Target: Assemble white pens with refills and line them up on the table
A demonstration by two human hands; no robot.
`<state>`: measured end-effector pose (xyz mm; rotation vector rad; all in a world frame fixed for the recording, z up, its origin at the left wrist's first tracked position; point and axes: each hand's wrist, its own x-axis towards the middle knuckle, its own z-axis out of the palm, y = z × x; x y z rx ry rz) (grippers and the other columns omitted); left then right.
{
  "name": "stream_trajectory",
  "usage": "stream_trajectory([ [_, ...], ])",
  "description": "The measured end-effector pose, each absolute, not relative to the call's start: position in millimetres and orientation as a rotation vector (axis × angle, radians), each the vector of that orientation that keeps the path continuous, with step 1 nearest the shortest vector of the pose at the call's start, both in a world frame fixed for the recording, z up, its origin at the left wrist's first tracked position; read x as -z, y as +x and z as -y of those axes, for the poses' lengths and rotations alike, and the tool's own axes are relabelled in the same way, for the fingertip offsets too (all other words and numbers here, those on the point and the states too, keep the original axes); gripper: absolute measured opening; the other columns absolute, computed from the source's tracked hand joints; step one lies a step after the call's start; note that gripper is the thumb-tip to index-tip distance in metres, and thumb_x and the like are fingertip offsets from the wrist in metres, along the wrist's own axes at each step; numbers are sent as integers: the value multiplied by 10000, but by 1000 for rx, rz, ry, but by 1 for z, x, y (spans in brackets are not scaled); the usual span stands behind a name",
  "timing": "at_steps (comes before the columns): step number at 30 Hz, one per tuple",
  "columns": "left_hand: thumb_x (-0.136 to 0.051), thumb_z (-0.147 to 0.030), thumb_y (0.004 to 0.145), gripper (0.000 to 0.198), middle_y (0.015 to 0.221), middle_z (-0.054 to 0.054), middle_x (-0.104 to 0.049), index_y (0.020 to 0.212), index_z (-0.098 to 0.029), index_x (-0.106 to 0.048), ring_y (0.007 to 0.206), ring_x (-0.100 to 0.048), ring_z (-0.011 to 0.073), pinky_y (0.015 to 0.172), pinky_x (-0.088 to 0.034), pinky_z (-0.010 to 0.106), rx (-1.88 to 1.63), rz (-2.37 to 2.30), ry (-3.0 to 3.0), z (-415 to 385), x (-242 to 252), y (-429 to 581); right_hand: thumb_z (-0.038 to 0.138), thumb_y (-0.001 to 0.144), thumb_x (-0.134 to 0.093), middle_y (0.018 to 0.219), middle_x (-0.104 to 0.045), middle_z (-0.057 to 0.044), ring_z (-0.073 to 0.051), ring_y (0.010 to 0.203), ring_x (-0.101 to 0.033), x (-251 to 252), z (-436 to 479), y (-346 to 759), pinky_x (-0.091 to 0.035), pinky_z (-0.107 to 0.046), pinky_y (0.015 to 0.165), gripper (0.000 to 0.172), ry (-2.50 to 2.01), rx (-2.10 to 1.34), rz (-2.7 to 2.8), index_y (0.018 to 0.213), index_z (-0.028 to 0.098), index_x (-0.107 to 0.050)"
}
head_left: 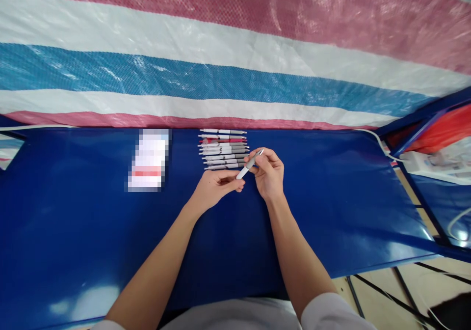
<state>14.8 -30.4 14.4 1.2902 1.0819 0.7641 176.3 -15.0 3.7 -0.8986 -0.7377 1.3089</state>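
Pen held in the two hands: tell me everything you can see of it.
The pen is slim and straight, with a smooth, plastic-looking white barrel, a grey section ahead of it and a shiny, metal-looking pointed tip. It is held at a slant, tip away from the person and to the right. The left hand touches its white end; the right hand grips the grey part. It is near the lined-up pens. Clip or print cannot be made out.
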Motion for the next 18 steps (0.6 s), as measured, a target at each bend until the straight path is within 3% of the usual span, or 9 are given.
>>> stream_trajectory([
  [10,-669,-445,845,362,799,95,-754,966,-111,-740,671,-717,192,661,-591,316,-579,-758,1121,31,-21,5,332,635,-834,684,-728,35,-130,616,-711,-4,18,176,-603,-225,564,220,-818,-1398,681,786,234,-706],
  [18,-742,-367,775,258,778,40,-737,933,-163,-753,707,-683,166,643,-541,256,-759,-1035,1336,30,-15,5,334,650,-825,790,-743,26,-143,687,-727,-6,16,169,-617,-258,621,230,-901,-1317,697,821,236,-706],
])
